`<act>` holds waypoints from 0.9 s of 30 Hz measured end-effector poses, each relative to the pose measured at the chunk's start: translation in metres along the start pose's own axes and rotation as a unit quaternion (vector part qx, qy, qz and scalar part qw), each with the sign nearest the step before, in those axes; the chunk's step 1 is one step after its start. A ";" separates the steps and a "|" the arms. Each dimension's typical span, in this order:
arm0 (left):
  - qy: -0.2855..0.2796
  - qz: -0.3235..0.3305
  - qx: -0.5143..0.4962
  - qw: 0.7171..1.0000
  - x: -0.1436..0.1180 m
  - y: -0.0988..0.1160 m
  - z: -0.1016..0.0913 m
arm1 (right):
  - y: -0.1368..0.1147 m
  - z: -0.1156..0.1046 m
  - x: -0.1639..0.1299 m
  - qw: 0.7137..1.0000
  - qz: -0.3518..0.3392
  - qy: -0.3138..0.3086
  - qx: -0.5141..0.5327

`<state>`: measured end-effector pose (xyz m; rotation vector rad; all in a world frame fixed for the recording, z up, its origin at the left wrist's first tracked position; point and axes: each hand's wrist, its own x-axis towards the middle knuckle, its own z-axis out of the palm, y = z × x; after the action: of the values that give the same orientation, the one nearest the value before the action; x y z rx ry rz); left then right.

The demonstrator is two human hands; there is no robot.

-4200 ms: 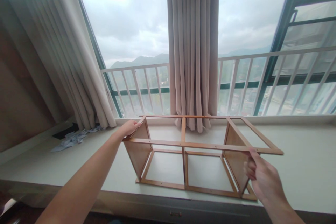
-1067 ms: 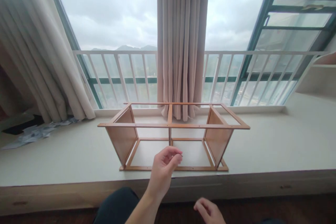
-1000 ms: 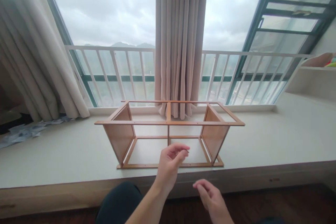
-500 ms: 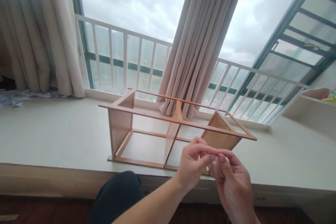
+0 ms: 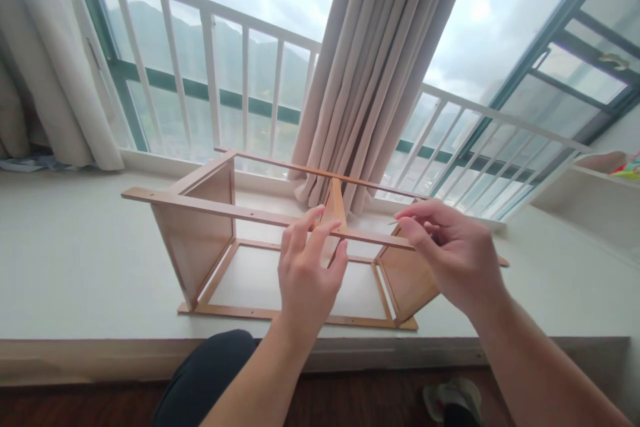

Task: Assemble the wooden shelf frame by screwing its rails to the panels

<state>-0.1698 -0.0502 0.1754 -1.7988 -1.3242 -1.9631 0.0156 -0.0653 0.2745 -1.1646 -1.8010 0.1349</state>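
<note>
A wooden frame [image 5: 195, 240] with side panels, long rails and a middle divider [image 5: 339, 203] lies on the white ledge. My left hand [image 5: 307, 273] is open, fingers spread, at the frame's upper front rail [image 5: 220, 207] by the divider; whether the fingertips touch the wood I cannot tell. Over the rail's right part, my right hand [image 5: 450, 250] is closed in a pinch. A small, thin, pointed piece [image 5: 393, 222] sticks out from its fingertips, too small to name. This hand and its wrist hide the frame's upper right corner.
The white ledge [image 5: 65, 260] runs below a window with a white railing [image 5: 210, 80]. A beige curtain [image 5: 370, 80] hangs down behind the frame. A white shelf [image 5: 590, 200] stands on the right. My dark-clothed knee [image 5: 210, 373] is at the ledge's front edge, and a shoe [image 5: 463, 397] is on the floor.
My hands, together at the fingertips before, have parted. The left has opened and moved left to the rail; the right has risen with the small pointed piece. The view has shifted closer to the frame.
</note>
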 end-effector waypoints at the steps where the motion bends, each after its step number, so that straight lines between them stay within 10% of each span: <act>1: -0.003 0.007 0.001 1.000 -0.001 -0.003 0.000 | 0.000 0.005 0.007 0.999 -0.010 -0.031 -0.011; 6: -0.010 0.035 0.003 0.999 -0.005 -0.008 0.004 | 0.003 0.030 0.022 0.988 -0.042 -0.127 -0.081; 21: -0.006 0.040 -0.072 0.997 -0.006 -0.003 0.010 | 0.027 0.030 0.007 0.984 -0.052 -0.093 -0.143; 27: 0.079 -0.023 -0.202 0.976 -0.032 -0.012 0.017 | 0.026 0.031 0.004 0.984 -0.051 -0.096 -0.140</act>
<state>-0.1572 -0.0454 0.1403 -1.7279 -0.9765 -2.4863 0.0085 -0.0364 0.2461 -1.2858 -2.0958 -0.0717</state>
